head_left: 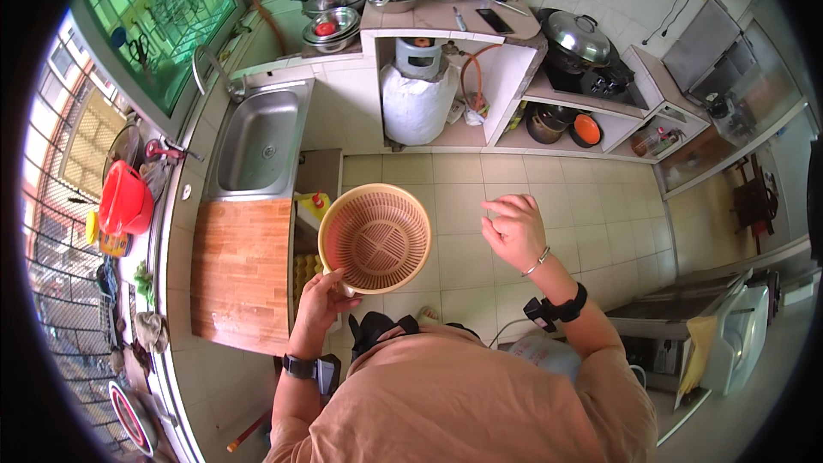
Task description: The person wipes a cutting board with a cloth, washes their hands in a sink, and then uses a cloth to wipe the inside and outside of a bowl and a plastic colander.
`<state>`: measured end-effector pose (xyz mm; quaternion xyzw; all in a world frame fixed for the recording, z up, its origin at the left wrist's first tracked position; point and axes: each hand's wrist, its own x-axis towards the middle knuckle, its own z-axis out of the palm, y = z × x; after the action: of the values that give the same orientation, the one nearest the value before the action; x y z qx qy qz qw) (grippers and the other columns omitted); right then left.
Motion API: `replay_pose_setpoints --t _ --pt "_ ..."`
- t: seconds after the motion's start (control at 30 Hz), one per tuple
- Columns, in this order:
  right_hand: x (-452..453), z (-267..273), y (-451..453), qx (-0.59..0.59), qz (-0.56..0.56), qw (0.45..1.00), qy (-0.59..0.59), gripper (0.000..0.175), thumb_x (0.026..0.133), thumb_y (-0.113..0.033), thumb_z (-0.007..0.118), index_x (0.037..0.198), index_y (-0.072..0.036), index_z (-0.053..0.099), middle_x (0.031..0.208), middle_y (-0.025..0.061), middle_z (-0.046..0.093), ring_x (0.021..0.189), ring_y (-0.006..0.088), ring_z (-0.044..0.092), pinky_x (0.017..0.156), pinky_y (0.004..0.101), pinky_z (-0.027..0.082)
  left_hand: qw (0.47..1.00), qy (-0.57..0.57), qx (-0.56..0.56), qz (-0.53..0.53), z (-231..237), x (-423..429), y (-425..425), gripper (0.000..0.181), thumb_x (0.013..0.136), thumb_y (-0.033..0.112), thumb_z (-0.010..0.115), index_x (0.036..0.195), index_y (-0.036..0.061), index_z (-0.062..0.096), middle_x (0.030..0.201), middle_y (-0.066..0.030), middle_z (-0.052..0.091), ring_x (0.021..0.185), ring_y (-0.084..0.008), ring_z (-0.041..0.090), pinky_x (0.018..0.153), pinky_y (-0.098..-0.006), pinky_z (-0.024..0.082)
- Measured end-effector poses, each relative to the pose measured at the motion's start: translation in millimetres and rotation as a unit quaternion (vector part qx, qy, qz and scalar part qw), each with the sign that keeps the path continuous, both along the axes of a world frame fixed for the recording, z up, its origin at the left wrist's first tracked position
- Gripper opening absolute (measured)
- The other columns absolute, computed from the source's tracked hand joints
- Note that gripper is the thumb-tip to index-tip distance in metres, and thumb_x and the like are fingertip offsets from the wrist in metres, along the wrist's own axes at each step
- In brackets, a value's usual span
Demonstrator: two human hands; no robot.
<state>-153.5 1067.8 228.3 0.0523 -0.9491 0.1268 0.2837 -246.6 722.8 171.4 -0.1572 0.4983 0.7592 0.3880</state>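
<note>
My left hand (323,301) grips the near rim of a round tan plastic colander (379,241), with the thumb over its edge. The slotted basket tilts so that I look down into it, and nothing lies inside. It hangs above the tiled floor, just right of a wooden board (241,270). My right hand (516,228) is raised over the floor, well apart from the colander. Its fingers are loosely bent with a gap between them, and I see nothing in them.
A stainless steel sink (260,141) lies beyond the board. A gas cylinder (418,103) stands under the far counter (424,16). To the right, a lidded wok (578,38) sits on a cooktop (601,80). A red plastic bucket (128,199) stands on the windowsill.
</note>
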Motion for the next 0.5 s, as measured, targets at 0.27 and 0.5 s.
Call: replay_pose_setpoints --t 0.27,0.5 --pt "-39.3 0.9 78.7 -0.051 -0.1 0.991 -0.067 0.019 0.072 -0.024 0.07 0.074 -0.006 0.063 0.091 0.0043 0.066 0.086 0.0224 0.056 0.079 0.036 0.041 0.996 -0.01 0.004 -0.09 -24.4 -78.6 88.2 0.024 0.086 0.021 0.056 0.102 0.0039 0.056 0.082 -0.0112 0.064 0.068 -0.0237 0.066 0.059 -0.0344 0.058" --pt "-165.1 5.9 173.1 -0.101 -0.138 0.98 -0.101 0.033 0.072 -0.026 0.071 0.096 -0.005 0.063 0.09 0.0121 0.065 0.082 0.0293 0.061 0.071 0.0369 0.05 0.991 -0.029 0.006 -0.13 -39.6 -174.7 170.2 0.021 0.087 0.019 0.057 0.095 0.0002 0.06 0.077 -0.0091 0.064 0.07 -0.0206 0.066 0.057 -0.0343 0.059"
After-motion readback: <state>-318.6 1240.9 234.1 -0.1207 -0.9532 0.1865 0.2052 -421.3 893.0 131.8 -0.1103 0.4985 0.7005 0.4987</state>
